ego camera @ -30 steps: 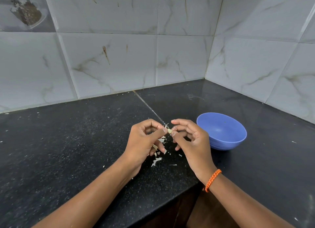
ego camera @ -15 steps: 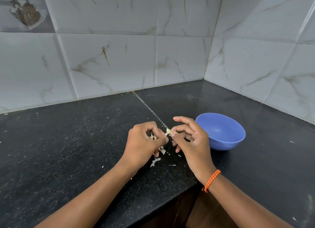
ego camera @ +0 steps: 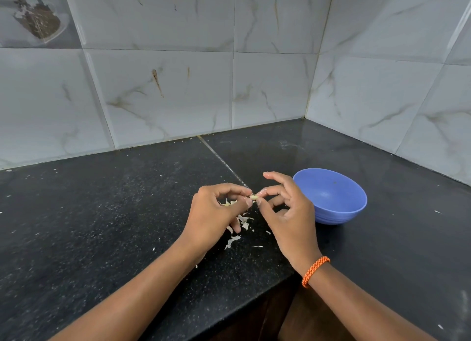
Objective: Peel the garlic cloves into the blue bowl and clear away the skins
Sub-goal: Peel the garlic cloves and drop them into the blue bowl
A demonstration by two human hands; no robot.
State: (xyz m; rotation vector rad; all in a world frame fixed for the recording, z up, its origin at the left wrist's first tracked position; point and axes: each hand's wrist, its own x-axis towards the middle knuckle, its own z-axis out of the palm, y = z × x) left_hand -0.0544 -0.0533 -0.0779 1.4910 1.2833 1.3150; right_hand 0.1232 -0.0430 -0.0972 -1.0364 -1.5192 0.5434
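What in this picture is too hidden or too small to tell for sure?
- Garlic clove, head view: only a tip shows between the fingertips of the left hand and right hand; how much skin is left is unclear.
- Left palm: the hand's back hides most of what it holds.
- Blue bowl: one dark speck inside, too small to identify.
- Skins: partly under the left hand.

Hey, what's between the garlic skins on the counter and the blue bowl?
In the head view, the right hand sits between the skins and the blue bowl, pinching a garlic clove with the left hand.
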